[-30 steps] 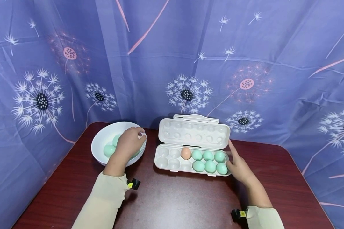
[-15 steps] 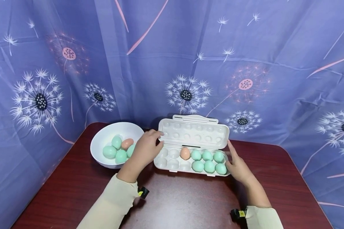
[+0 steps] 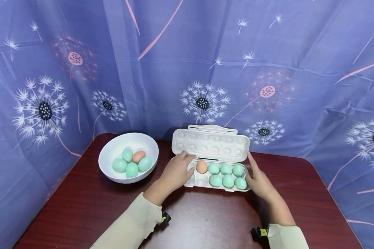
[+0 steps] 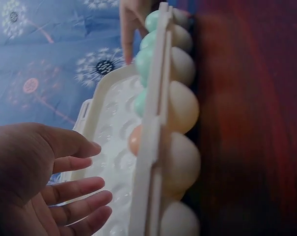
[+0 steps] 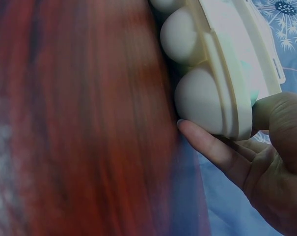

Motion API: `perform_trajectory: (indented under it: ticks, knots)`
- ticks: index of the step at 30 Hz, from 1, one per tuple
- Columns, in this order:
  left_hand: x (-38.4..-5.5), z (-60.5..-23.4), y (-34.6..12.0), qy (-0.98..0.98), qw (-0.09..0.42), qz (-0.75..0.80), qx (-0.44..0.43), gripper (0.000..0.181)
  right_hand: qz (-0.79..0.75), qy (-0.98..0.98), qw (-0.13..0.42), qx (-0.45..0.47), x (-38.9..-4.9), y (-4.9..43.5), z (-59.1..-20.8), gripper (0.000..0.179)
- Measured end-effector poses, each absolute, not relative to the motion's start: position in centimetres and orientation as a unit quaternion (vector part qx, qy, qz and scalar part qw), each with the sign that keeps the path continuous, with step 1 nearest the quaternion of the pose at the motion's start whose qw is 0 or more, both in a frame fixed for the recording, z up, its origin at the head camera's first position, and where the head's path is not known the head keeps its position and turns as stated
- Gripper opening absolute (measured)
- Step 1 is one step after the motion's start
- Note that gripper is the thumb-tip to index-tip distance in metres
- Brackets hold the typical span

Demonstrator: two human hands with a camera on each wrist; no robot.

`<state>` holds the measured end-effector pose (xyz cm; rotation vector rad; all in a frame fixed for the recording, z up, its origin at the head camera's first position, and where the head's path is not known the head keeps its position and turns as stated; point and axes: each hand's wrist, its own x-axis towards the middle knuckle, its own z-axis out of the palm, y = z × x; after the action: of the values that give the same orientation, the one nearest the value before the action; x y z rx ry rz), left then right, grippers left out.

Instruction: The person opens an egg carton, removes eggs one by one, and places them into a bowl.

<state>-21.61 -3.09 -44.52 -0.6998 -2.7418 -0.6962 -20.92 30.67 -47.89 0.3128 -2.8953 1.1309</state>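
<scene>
A white plastic egg carton [image 3: 210, 141] lies on the table with its lid raised. In its right part sit several mint-green eggs [image 3: 228, 181], and one orange-brown egg [image 3: 201, 166] stands left of them in the back row. My left hand [image 3: 177, 171] hovers over the carton's left end and hides the cups there. The left wrist view shows its fingers [image 4: 82, 204] spread and relaxed, holding nothing. At the carton's right end my right hand [image 3: 260, 181] rests with straight fingers beside the lid and rim. In the right wrist view, its thumb [image 5: 204, 140] touches below the end cup [image 5: 200, 101].
A white bowl [image 3: 110, 152] stands to the left on the dark red wooden table [image 3: 205, 221]. Inside are several green eggs [image 3: 132, 170] and one orange egg [image 3: 139, 156]. Behind the table hangs a blue dandelion-print curtain [image 3: 162, 86].
My left hand has moved right from over the bowl to the carton's left end, uncovering the eggs in the bowl. The right hand has stayed at the carton's right end.
</scene>
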Motion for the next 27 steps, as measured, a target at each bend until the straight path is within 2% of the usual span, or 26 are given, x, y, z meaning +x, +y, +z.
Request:
perform_trajectory:
  ticks: [11,18,24,27]
  knots:
    - [-22.2,-45.1,-1.6,-0.934,0.105,-0.224,-0.258,0.036,0.377,-0.921,-0.002,0.097,-20.9,30.6,-48.0,0.089]
    - [-22.5,-45.7,-0.5,-0.942,0.082,-0.214,-0.247,0.031,0.375,-0.922,0.002,0.098,-20.8,30.5,-47.7,0.089]
    - [-22.6,-46.0,0.4,-0.945,0.095,-0.207,-0.235,0.038,0.381,-0.919,-0.001,0.096,-20.8,30.5,-47.7,0.089]
    - [-22.7,-46.2,0.7,-0.945,0.093,-0.204,-0.239,0.031,0.381,-0.92,-0.002,0.097,-20.8,30.5,-47.8,0.089]
